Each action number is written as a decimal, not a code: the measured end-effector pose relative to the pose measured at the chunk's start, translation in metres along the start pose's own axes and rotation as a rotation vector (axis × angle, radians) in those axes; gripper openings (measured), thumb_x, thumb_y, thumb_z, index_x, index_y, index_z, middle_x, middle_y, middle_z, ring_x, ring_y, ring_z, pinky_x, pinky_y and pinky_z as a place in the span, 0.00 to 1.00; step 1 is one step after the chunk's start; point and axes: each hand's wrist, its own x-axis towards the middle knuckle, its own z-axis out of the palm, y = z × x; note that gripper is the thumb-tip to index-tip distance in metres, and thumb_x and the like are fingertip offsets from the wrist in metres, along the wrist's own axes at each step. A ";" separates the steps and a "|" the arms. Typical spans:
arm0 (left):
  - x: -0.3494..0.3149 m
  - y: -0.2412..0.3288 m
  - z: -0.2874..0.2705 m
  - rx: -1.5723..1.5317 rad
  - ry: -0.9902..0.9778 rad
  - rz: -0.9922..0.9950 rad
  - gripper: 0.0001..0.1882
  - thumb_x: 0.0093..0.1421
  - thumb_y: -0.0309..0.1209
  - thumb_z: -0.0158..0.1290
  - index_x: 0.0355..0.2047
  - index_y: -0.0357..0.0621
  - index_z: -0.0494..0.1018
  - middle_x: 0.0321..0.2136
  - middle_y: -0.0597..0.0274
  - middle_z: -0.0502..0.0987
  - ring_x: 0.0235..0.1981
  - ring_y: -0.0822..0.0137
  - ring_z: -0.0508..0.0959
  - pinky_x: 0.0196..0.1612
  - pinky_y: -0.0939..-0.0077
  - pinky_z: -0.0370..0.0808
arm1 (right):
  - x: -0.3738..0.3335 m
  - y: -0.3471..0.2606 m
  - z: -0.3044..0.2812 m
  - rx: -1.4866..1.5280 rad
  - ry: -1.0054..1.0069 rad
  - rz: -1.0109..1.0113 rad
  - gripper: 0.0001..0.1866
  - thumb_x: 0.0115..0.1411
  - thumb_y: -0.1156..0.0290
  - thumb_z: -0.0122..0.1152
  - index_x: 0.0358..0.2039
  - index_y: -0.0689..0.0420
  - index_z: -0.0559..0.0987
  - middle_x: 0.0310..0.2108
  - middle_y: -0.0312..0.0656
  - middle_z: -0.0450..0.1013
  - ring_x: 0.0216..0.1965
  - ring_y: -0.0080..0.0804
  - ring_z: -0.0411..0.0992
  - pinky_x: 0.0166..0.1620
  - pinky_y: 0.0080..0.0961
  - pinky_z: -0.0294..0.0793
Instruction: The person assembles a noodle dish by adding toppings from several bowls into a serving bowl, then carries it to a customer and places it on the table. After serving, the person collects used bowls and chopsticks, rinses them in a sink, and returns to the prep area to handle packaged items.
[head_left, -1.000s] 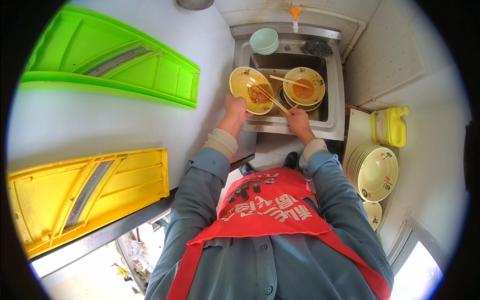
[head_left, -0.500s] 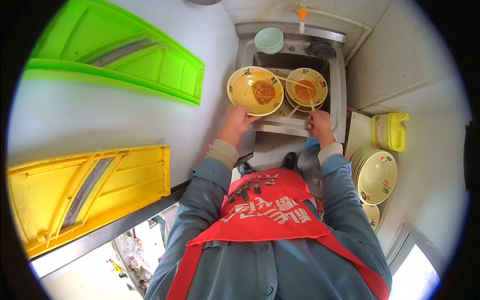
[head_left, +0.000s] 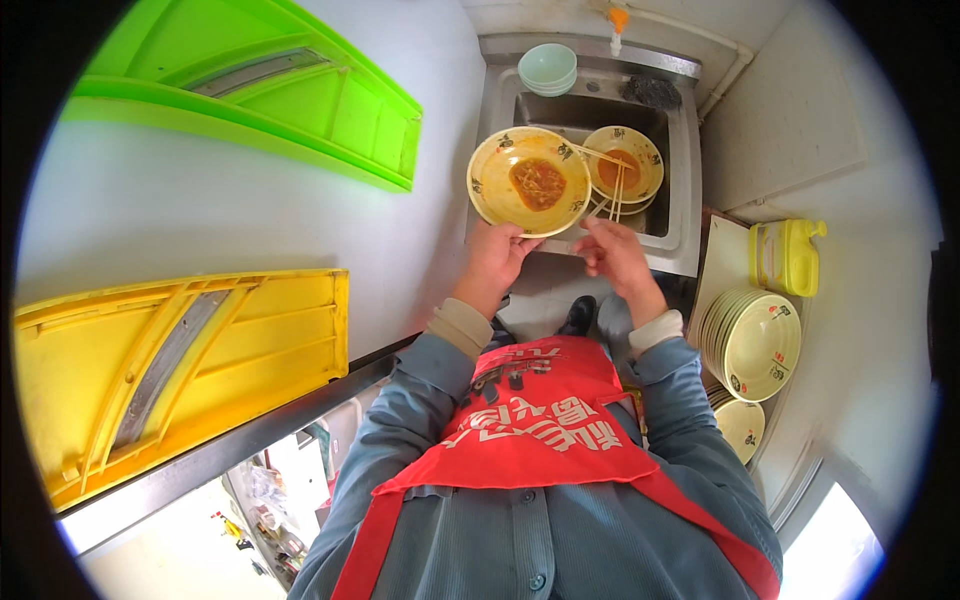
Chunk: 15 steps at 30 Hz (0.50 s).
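My left hand (head_left: 498, 258) grips the near rim of a large yellow bowl (head_left: 488, 190), thumb on top. Reddish sauce and scraps (head_left: 538, 184) lie in the bottom of this bowl, which is held over the left side of the sink. Close to its lower right rim, my right hand (head_left: 614, 256) has its fingers apart and nothing visible in them. Beyond that hand, a smaller yellow bowl (head_left: 647, 170) with reddish liquid sits on other dishes in the sink. Several chopsticks (head_left: 605, 156) rest across and in it.
Pale green bowls (head_left: 547, 66) are stacked at the sink's (head_left: 684, 215) back left corner, with a dark scrubber (head_left: 652, 92) at the back right. Stacked plates (head_left: 763, 345) and a yellow jug (head_left: 786, 257) stand at right. Green (head_left: 375, 120) and yellow plastic panels (head_left: 280, 345) are at left.
My right hand has drawn back from the chopsticks and moved left and nearer, its fingers spreading. The large bowl stays in my left hand. The view has shifted slightly.
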 end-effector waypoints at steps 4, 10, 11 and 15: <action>-0.025 -0.015 -0.015 0.045 0.003 -0.080 0.31 0.54 0.14 0.46 0.59 0.47 0.63 0.51 0.56 0.73 0.46 0.58 0.78 0.49 0.57 0.77 | -0.019 0.023 0.051 0.177 0.075 -0.064 0.11 0.64 0.68 0.58 0.35 0.64 0.77 0.22 0.42 0.74 0.16 0.24 0.66 0.18 0.25 0.68; -0.087 -0.037 -0.053 0.378 -0.096 -0.189 0.23 0.63 0.28 0.53 0.58 0.43 0.66 0.50 0.61 0.76 0.47 0.65 0.78 0.51 0.67 0.72 | -0.055 0.078 0.059 0.116 0.371 -0.170 0.05 0.58 0.79 0.51 0.31 0.66 0.75 0.19 0.43 0.71 0.13 0.25 0.64 0.15 0.26 0.65; -0.103 -0.035 -0.066 0.457 -0.228 -0.273 0.22 0.65 0.31 0.53 0.58 0.41 0.67 0.49 0.61 0.76 0.47 0.67 0.78 0.50 0.68 0.73 | -0.065 0.090 0.061 0.115 0.407 -0.216 0.06 0.58 0.78 0.51 0.31 0.67 0.75 0.19 0.43 0.71 0.12 0.26 0.64 0.15 0.26 0.64; -0.178 -0.005 -0.145 1.045 -0.810 -0.549 0.21 0.70 0.39 0.50 0.57 0.38 0.71 0.46 0.61 0.80 0.46 0.70 0.79 0.50 0.72 0.75 | -0.132 0.165 0.092 0.179 0.649 -0.212 0.06 0.58 0.78 0.50 0.30 0.67 0.75 0.18 0.41 0.69 0.12 0.24 0.63 0.14 0.24 0.62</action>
